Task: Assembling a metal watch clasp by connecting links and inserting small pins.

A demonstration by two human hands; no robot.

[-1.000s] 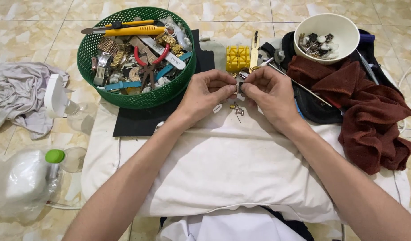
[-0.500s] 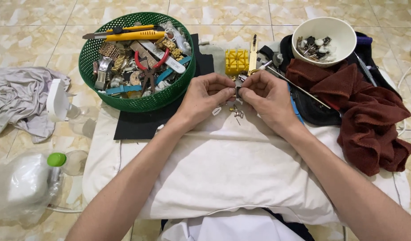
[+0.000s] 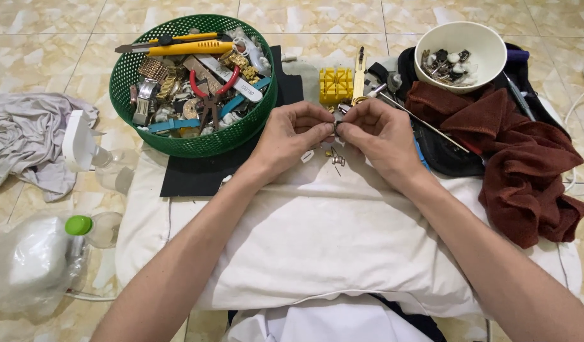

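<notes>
Head view
Change: both hands keep the same pinch as in the earlier frames; their spot above the pillow is unchanged, and only the camera's framing has shifted a little.
Left hand [image 3: 291, 136]: thumb and fingertips pinched on a small metal part [image 3: 336, 127].
Right hand [image 3: 377, 136]: fingertips pinched on the same part from the other side, knuckles curled.
Part: held between the two hands, just above the far edge of the white pillow [image 3: 317, 240]; too small to tell which way it points or how its long axis lies.
Below the hands: loose small metal bits [image 3: 335, 156] on the pillow, just under the fingertips.
Left of the hands: green basket [image 3: 135, 69] of tools and watch pieces, with a yellow knife [image 3: 184, 47] across the top; black mat [image 3: 197, 172] under it.
Beyond the hands: yellow block [image 3: 336, 85], close to the fingertips.
Right of the hands: white bowl [image 3: 460, 35] of small parts, brown towel [image 3: 526, 164].
Far left: grey cloth [image 3: 26, 136], plastic bottle [image 3: 35, 263] with green cap.
In the way: the fingers cover most of the part.
</notes>
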